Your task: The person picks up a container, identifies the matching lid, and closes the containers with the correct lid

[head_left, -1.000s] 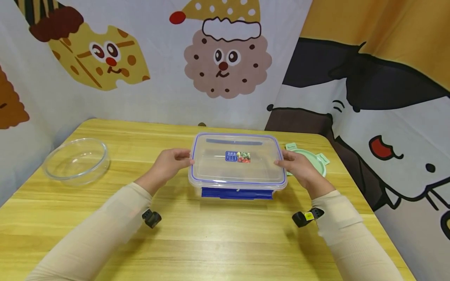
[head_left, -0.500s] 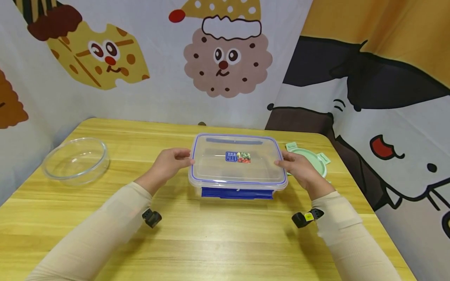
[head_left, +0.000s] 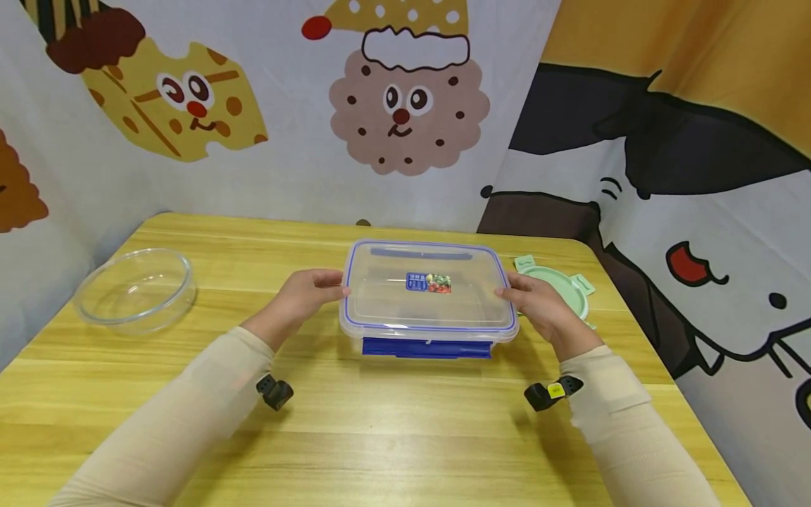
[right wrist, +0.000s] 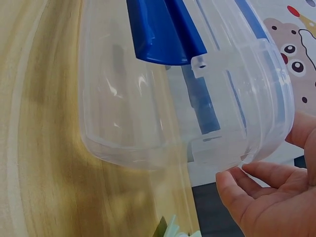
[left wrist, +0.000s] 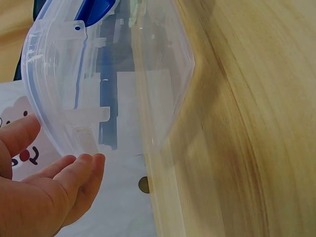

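Note:
A clear plastic food container (head_left: 431, 303) with a blue-edged lid sits in the middle of the table in the head view. A fruit-and-vegetable label marks its lid, and a blue clasp (head_left: 427, 348) hangs down the near side. My left hand (head_left: 304, 299) holds the left rim, thumb on the lid's edge and fingers at the side below it. On the opposite rim, my right hand (head_left: 545, 306) grips the same way. The left wrist view shows the fingertips (left wrist: 94, 163) under the rim; in the right wrist view, fingers (right wrist: 234, 190) touch the corner from below.
A round glass bowl (head_left: 136, 310) stands at the left of the wooden table (head_left: 393, 429). Behind my right hand lies a pale green lid (head_left: 564, 285) with tabs, partly hidden. A printed cloth (head_left: 285, 190) hangs along the table's back edge.

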`<control>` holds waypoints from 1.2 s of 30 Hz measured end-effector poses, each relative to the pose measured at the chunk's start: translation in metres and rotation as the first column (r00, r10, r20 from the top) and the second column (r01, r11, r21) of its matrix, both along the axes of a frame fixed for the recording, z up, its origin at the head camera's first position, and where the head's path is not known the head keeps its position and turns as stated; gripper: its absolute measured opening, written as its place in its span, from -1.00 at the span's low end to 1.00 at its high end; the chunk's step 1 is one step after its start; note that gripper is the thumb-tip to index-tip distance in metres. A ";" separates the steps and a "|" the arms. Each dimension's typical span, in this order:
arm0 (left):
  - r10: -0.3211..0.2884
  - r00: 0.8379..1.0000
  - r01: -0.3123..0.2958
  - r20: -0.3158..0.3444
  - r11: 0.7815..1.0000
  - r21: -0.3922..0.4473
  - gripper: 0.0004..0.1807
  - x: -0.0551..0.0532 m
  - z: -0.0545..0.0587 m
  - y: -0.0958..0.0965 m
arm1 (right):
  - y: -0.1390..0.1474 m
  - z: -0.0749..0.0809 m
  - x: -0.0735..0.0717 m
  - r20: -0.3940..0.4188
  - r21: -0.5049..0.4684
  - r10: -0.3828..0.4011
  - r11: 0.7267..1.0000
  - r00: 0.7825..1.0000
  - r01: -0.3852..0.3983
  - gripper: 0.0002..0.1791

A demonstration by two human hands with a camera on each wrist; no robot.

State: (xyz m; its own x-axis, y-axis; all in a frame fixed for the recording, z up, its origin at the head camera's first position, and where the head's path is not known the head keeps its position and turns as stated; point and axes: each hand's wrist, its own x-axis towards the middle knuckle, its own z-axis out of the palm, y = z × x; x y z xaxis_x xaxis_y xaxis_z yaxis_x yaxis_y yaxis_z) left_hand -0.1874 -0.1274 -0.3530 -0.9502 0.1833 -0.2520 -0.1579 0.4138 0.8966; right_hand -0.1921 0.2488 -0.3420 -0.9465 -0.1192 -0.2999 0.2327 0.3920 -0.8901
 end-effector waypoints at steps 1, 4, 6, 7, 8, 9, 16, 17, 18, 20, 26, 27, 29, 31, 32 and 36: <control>-0.001 1.000 0.001 0.000 1.000 -0.002 -0.42 0.000 0.000 0.000 | 0.000 0.000 0.000 0.000 0.003 0.000 1.000 1.000 0.000 -0.32; -0.004 1.000 0.004 0.005 1.000 -0.003 -0.43 0.000 0.000 0.000 | 0.000 0.001 0.000 -0.002 0.008 -0.002 1.000 1.000 0.002 -0.32; -0.002 1.000 0.002 0.007 1.000 -0.001 -0.43 0.001 0.000 0.000 | -0.001 0.001 0.000 -0.008 0.010 0.001 1.000 1.000 -0.001 -0.32; -0.002 1.000 0.002 0.008 1.000 0.001 -0.43 0.001 0.000 0.000 | -0.001 0.000 0.000 -0.012 0.012 0.003 1.000 1.000 -0.003 -0.32; -0.002 1.000 0.002 0.009 1.000 0.001 -0.43 0.001 0.000 0.000 | -0.001 0.000 0.000 -0.017 0.014 0.006 1.000 1.000 -0.006 -0.32; -0.003 1.000 0.003 0.009 1.000 0.002 -0.43 0.001 0.000 0.000 | -0.001 0.000 0.000 -0.019 0.016 0.008 1.000 1.000 -0.007 -0.32; 0.002 1.000 -0.002 0.023 1.000 0.006 -0.43 0.001 0.000 -0.002 | -0.003 0.001 0.000 -0.035 0.046 0.025 0.999 0.999 -0.023 -0.33; 0.005 1.000 -0.005 0.026 1.000 0.008 -0.43 0.001 -0.001 -0.002 | -0.003 0.001 0.000 -0.034 0.050 0.027 0.998 0.999 -0.025 -0.33; 0.004 1.000 -0.004 0.026 1.000 0.009 -0.43 0.001 0.000 -0.002 | -0.003 0.001 -0.001 -0.030 0.053 0.027 0.998 0.999 -0.026 -0.33; 0.000 1.000 -0.001 0.026 1.000 0.013 -0.43 0.000 0.000 -0.002 | -0.003 0.002 -0.001 -0.023 0.060 0.027 0.998 0.999 -0.026 -0.34; -0.014 1.000 0.014 0.011 1.000 -0.004 -0.43 0.000 0.001 -0.001 | -0.002 0.003 -0.002 -0.021 0.068 0.041 0.997 0.999 -0.040 -0.34; -0.014 1.000 0.014 0.011 1.000 -0.008 -0.43 0.000 0.002 -0.001 | -0.002 0.004 -0.001 -0.020 0.065 0.045 0.997 0.999 -0.044 -0.34; -0.016 1.000 0.016 0.009 1.000 -0.017 -0.43 0.000 0.002 0.000 | -0.002 0.005 -0.001 -0.018 0.058 0.047 0.997 0.999 -0.046 -0.34; -0.019 1.000 0.019 0.006 1.000 -0.019 -0.43 0.000 0.003 0.000 | -0.001 0.005 0.000 -0.016 0.051 0.051 0.997 0.999 -0.050 -0.35; -0.020 1.000 0.020 0.006 1.000 -0.019 -0.43 0.001 0.003 0.000 | -0.002 0.005 0.000 -0.015 0.048 0.053 0.998 0.998 -0.052 -0.35; -0.036 0.999 0.036 0.002 0.999 -0.027 -0.43 0.001 0.004 -0.001 | -0.001 0.005 0.002 -0.011 0.028 0.063 0.998 0.998 -0.063 -0.34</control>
State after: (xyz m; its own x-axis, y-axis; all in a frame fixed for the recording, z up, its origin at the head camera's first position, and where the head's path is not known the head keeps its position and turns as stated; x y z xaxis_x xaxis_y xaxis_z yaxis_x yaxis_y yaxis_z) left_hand -0.1868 -0.1284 -0.3495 -0.9427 0.2104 -0.2590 -0.1440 0.4437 0.8845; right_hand -0.1903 0.2475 -0.3366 -0.9408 -0.1702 -0.2930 0.1966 0.4301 -0.8811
